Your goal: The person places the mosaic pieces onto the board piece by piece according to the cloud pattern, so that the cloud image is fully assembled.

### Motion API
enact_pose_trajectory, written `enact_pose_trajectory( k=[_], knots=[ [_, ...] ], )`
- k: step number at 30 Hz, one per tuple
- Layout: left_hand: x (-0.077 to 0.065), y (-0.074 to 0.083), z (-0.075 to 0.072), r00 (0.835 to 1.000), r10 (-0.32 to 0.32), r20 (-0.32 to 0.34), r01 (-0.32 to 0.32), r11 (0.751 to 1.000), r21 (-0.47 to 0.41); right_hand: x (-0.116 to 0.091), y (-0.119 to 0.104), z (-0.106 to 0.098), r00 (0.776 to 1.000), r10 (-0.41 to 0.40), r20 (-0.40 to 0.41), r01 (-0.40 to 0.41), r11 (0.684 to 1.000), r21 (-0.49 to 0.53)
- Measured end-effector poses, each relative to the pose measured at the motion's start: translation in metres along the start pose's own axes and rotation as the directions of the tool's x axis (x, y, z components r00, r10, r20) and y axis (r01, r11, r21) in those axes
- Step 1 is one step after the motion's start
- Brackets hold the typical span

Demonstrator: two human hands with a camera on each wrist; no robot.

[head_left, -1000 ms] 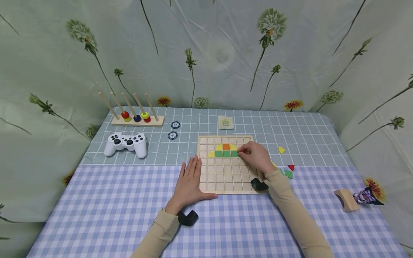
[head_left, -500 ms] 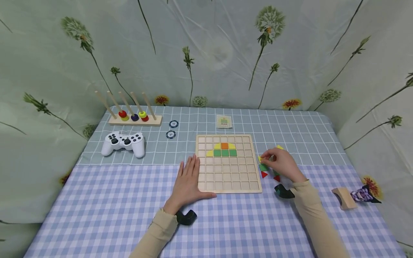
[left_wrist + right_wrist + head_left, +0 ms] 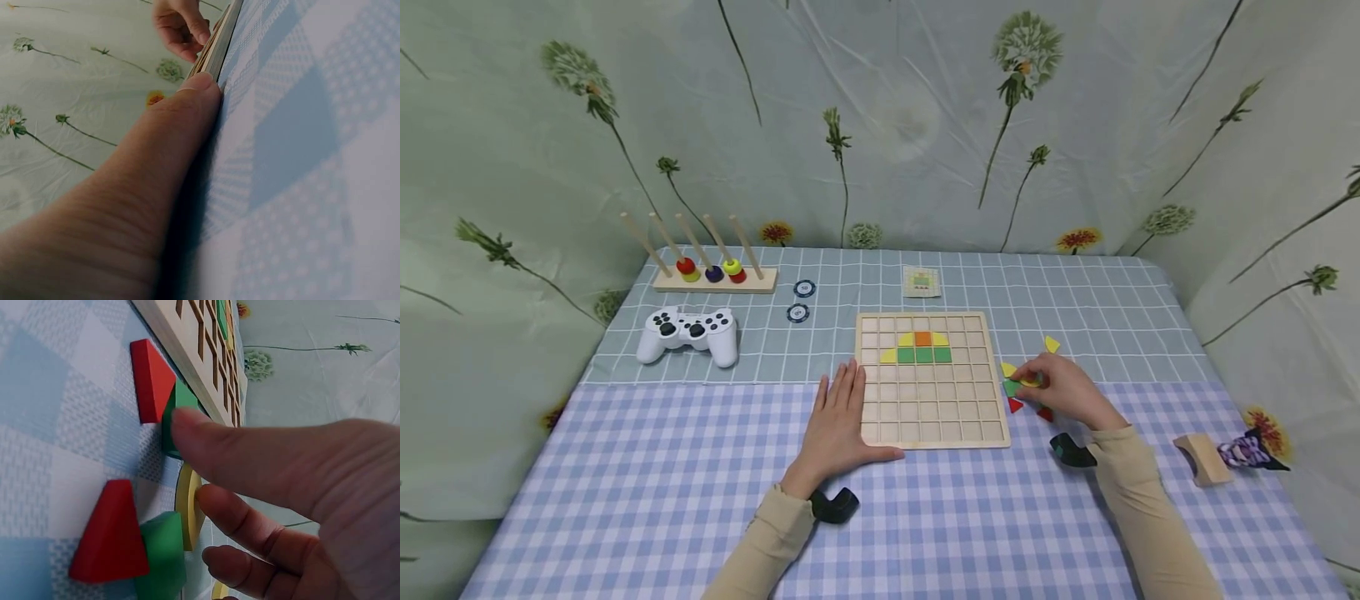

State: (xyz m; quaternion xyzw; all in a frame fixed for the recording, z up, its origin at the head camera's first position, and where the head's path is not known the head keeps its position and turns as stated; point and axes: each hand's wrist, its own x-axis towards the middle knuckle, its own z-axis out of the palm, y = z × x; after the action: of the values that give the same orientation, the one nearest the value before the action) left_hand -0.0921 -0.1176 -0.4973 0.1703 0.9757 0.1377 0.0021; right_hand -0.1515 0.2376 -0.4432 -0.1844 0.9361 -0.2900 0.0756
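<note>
My left hand (image 3: 833, 429) lies flat with straight fingers along the left edge of a wooden grid board (image 3: 925, 417); its thumb (image 3: 181, 112) touches the near edge. Right of the board, my right hand (image 3: 1063, 387) reaches among loose tiles. Its thumb touches a green tile (image 3: 185, 394), and a fingertip is at a yellow tile (image 3: 187, 503). Thumb and visible fingers stand apart. Red tiles (image 3: 147, 381) and another green tile (image 3: 164, 553) lie beside them. On the board are an orange square (image 3: 922, 339), green squares (image 3: 924, 355) and yellow pieces (image 3: 888, 356).
A pattern card (image 3: 921, 282) lies behind the board. At the left are a white game controller (image 3: 688, 333), two chips (image 3: 798, 312) and a peg stand (image 3: 715, 286) with rings. A wooden arch block (image 3: 1202, 460) and a small purple figure (image 3: 1243, 452) are at the right.
My right hand has moved from the board's green row rightward to the loose tiles, then slightly lower among them. The board's tiles look the same. My left hand stays at the board's edge.
</note>
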Motion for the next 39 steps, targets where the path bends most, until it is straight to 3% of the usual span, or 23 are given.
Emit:
enact_pose_trajectory(
  k=[5, 13, 25, 32, 39],
  knots=[
    [0.000, 0.000, 0.001, 1.000, 0.002, -0.023, -0.002, 1.000, -0.004, -0.001, 0.001, 0.001, 1.000, -0.001, 0.004, 0.001, 1.000, 0.006],
    [-0.001, -0.001, 0.001, 0.999, 0.016, -0.047, -0.017, 1.000, -0.016, -0.002, 0.000, 0.004, 0.998, 0.021, -0.057, -0.017, 0.997, 0.079],
    [0.000, 0.000, 0.001, 1.000, -0.002, -0.018, 0.002, 1.000, -0.015, 0.001, 0.000, 0.002, 0.997, 0.071, 0.026, -0.074, 0.978, 0.194],
    [0.000, -0.001, 0.002, 1.000, 0.003, -0.017, -0.003, 1.000, -0.005, 0.022, -0.012, 0.010, 0.997, 0.043, -0.056, -0.027, 0.966, 0.258],
    [0.000, 0.000, 0.000, 0.999, 0.016, -0.039, -0.017, 1.000, -0.012, 0.049, -0.033, 0.027, 0.993, 0.006, -0.115, 0.024, 0.966, 0.257]
  ],
)
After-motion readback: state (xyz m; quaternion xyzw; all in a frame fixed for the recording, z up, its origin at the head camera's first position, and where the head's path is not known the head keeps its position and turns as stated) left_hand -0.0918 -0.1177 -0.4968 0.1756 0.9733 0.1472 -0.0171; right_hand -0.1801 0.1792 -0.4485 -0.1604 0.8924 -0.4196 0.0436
